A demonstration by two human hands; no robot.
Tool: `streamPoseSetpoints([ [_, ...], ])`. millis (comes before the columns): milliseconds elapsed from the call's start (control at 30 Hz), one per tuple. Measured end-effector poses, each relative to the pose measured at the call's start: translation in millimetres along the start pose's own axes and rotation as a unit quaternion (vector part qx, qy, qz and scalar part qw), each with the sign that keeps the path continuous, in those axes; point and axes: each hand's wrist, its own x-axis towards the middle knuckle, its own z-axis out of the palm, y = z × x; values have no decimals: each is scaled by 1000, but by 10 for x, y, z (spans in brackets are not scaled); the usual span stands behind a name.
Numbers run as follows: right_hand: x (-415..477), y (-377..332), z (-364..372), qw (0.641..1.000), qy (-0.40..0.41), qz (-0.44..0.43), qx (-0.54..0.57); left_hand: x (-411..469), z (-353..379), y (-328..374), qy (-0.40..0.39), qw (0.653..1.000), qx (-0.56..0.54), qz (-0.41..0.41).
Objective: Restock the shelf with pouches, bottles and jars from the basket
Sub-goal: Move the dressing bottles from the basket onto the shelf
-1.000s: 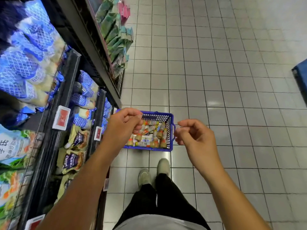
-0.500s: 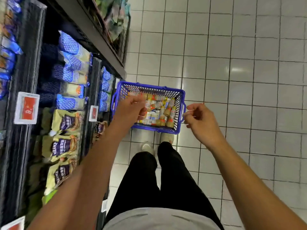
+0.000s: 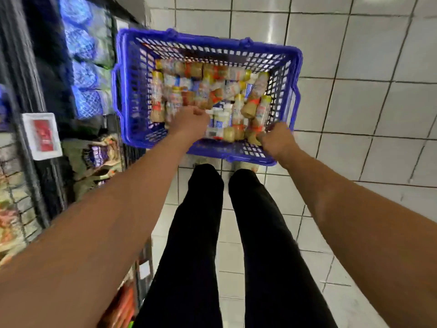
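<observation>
From the head camera, the blue basket (image 3: 134, 95) is sitting on the tiled floor (image 3: 354, 114) beside the shelf (image 3: 28, 95), packed with bottles and jars (image 3: 201, 88). The left hand (image 3: 191, 120) and the right hand (image 3: 276, 138) are lying down among them, with fingers blurred and hidden, so I cannot tell whether either is gripping anything.

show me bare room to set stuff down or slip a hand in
Bare: floor tiles right of the basket, and its near-left corner beside the jars. Crowded: the basket's middle and right, piled with jars; the shelf at left, packed with pouches.
</observation>
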Motion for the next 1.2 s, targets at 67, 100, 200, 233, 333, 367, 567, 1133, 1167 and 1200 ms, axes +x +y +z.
streamPoseSetpoints([
  [67,389,134,189,999,-4,29,-25,400,154,-86,16,999,31,-7],
  [100,585,211,294,998,-2,46,-39,567,219,-111,21,999,47,-13],
  [200,1034,342,576,997,10,65,-48,992,371,-171,56,992,110,-4],
  [233,1141,358,672,996,27,80,-36,1116,407,-194,81,989,121,14],
  [333,1304,341,902,986,100,128,-26,1405,495,-278,93,983,151,43],
  [367,1340,348,954,983,118,135,-42,1471,510,-291,84,982,164,38],
  [567,1491,471,1025,985,93,148,-10,1678,487,-363,66,980,182,40],
  [1133,926,375,809,921,-11,164,353,1211,236,-232,-98,983,155,29],
  [1167,827,338,781,920,-11,149,362,1101,206,-206,-105,984,139,36],
  [1200,723,297,744,918,-11,136,372,977,172,-179,-110,987,112,43],
])
